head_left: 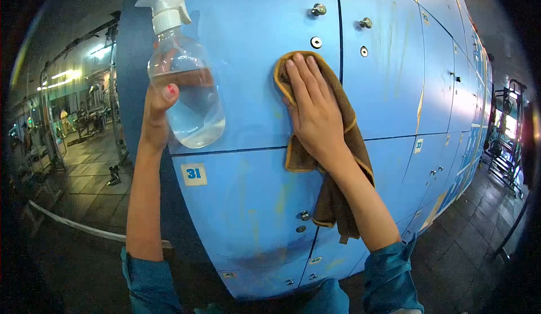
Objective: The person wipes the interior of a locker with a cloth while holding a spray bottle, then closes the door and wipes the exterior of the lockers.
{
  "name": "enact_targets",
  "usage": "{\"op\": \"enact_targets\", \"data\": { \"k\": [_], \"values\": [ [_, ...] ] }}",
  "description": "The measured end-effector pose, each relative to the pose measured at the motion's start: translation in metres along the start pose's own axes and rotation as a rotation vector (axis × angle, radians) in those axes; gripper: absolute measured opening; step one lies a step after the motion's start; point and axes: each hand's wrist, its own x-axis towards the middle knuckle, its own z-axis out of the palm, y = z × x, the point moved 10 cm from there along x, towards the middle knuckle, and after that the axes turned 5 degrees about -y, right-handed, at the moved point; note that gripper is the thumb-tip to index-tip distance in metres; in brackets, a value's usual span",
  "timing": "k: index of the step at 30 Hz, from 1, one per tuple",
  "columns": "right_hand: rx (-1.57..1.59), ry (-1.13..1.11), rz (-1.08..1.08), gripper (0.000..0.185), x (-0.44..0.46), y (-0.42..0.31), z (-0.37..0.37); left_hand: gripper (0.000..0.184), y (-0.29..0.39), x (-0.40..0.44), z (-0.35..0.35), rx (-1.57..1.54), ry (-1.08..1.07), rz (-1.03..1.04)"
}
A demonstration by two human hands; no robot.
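My left hand [159, 108] grips a clear spray bottle [194, 103] with a white trigger head, held upright in front of the locker's left side. Liquid fills part of the bottle; most of my left fingers are hidden behind it. With my right hand [315, 108] I press a brown cloth [356, 139] with orange edging flat against a blue locker door [248, 49]. My right fingers are stretched out over the cloth, and its lower part hangs down past my wrist. A metal knob [319, 10] and a round lock [316, 42] sit just above the cloth.
Below is a locker door marked with a number label [194, 174], streaked yellowish. More blue lockers [389, 88] run off to the right. Gym equipment stands behind a glass-like partition at left, and a rack [504, 134] stands on the dark tiled floor [456, 257] at right.
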Motion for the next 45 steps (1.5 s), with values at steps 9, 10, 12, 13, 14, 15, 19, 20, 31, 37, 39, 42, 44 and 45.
{"op": "enact_targets", "data": {
  "k": [9,10,12,13,14,15,19,20,31,37,39,42,44,45],
  "values": [
    [-0.006,0.135,-0.073,0.05,0.064,0.012,-0.003,0.055,0.005,0.004,0.007,0.007,-0.005,-0.018],
    [0.001,0.129,-0.074,0.051,0.058,0.012,-0.003,0.056,0.003,0.003,0.005,0.007,-0.004,-0.027],
    [0.02,0.1,-0.067,0.052,0.042,0.011,0.0,0.056,0.001,0.002,0.003,0.006,0.005,-0.038],
    [0.032,0.077,-0.059,0.052,0.03,0.011,0.0,0.057,0.0,0.0,0.002,0.007,0.01,-0.045],
    [0.043,0.054,-0.051,0.053,0.018,0.008,-0.002,0.057,-0.001,-0.001,0.0,0.008,0.012,-0.05],
    [0.049,0.0,-0.013,0.055,0.006,0.006,-0.003,0.057,-0.001,-0.002,-0.001,0.007,0.018,-0.055],
    [0.136,-0.133,0.066,0.062,-0.048,0.004,-0.003,0.059,-0.004,-0.003,-0.002,0.012,0.039,-0.087],
    [0.122,-0.15,0.073,0.063,-0.061,0.003,-0.001,0.059,-0.007,-0.003,-0.004,0.012,0.056,-0.105],
    [0.051,-0.038,-0.001,0.056,-0.002,0.008,-0.004,0.068,-0.001,0.003,0.006,0.096,-0.033,-0.074],
    [0.008,-0.197,-0.037,0.057,-0.054,0.002,-0.001,0.094,0.004,0.005,0.015,0.1,-0.014,-0.225],
    [-0.034,-0.25,-0.033,0.056,-0.067,-0.002,0.0,0.1,0.004,0.008,0.019,0.074,-0.036,-0.191],
    [-0.011,-0.202,-0.04,0.055,-0.049,-0.003,-0.007,0.101,0.012,0.006,0.022,0.011,0.02,-0.189],
    [-0.006,-0.151,-0.029,0.054,-0.028,-0.001,-0.009,0.101,0.015,0.007,0.021,0.019,0.055,-0.179],
    [-0.003,-0.125,-0.023,0.054,-0.018,0.0,-0.008,0.101,0.015,0.008,0.018,0.045,0.059,-0.161]
  ]
}}
